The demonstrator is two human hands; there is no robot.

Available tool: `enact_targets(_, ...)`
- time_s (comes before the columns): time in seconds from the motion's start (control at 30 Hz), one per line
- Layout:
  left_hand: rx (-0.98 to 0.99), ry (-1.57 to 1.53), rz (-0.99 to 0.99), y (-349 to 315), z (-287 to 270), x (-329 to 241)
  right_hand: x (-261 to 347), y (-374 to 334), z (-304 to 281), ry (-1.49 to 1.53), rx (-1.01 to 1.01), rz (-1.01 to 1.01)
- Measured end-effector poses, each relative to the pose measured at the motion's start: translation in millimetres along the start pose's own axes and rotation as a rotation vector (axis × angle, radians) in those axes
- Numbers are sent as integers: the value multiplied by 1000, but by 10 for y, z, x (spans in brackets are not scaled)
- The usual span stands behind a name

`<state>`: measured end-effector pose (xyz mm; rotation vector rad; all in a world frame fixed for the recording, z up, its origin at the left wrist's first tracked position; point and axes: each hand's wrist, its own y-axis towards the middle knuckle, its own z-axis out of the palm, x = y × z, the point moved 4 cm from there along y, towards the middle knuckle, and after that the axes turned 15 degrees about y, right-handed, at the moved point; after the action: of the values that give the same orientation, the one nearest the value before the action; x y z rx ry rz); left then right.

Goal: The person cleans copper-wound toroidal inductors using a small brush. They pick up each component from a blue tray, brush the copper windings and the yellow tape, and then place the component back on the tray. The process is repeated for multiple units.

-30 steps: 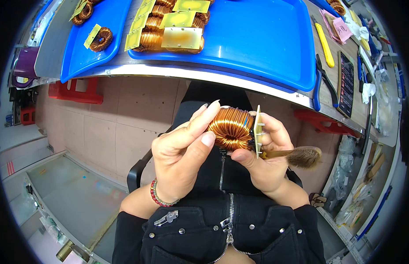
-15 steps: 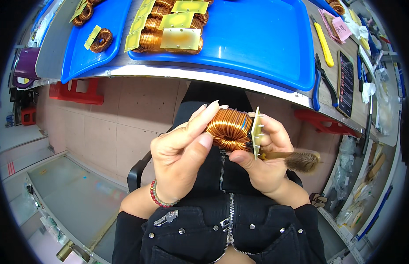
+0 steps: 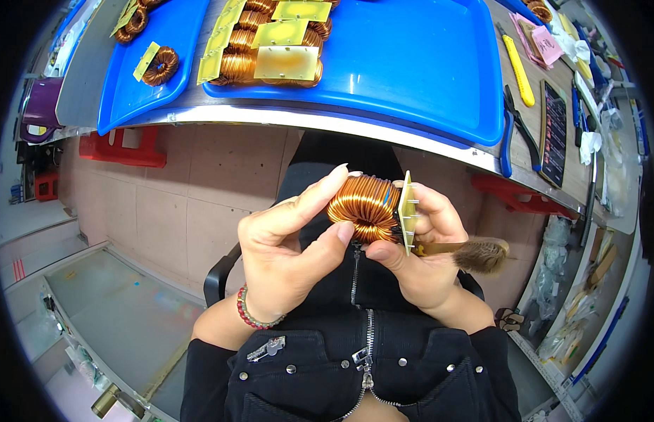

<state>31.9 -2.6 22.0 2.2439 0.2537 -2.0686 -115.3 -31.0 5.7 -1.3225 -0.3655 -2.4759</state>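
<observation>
Above my lap I hold a copper-wound toroidal coil (image 3: 365,204) between both hands. A pale yellow board (image 3: 407,213) with thin metal pins sits upright on the coil's right side. My left hand (image 3: 288,239) grips the coil's left part, thumb on its near face and fingers over its top. With my right hand (image 3: 429,257) I grip the board end, thumb below and fingers behind the board. A brush (image 3: 481,254) with brown bristles is also held in that hand and sticks out to the right.
On the bench, a large blue tray (image 3: 418,70) bears several coils with yellow boards at its left. A smaller blue tray (image 3: 123,95) carries a few more coils. To the right lie a yellow cutter knife (image 3: 519,70), blue-handled pliers (image 3: 508,144) and a dark phone-like slab (image 3: 553,133).
My left thumb has slid right and slightly down across the coil's near face. The coil and board have shifted a little to the left.
</observation>
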Motion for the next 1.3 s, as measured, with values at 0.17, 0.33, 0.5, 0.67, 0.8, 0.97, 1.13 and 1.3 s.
enact_targets(0.17,0,-66,49,10,-4,34,-30,-5,-13,-3,-2,-54)
enact_targets(0.33,-1,-78,35,-7,-19,54,-5,3,-11,58,-19,4)
enact_targets(0.5,-48,-37,2,-7,37,30,-2,9,-6,14,-8,10)
enact_targets(0.67,-9,-57,-18,-13,1,86,-38,-11,-37,-3,1,-11)
enact_targets(0.8,-6,-132,30,20,3,55,-28,-6,-38,20,-12,32)
enact_targets(0.97,-6,-48,51,-4,6,48,18,24,1,73,-36,69)
enact_targets(1.13,1,-68,37,10,4,51,-30,13,-12,61,-11,25)
enact_targets(1.3,-6,-93,35,3,7,19,-11,32,7,116,-45,34)
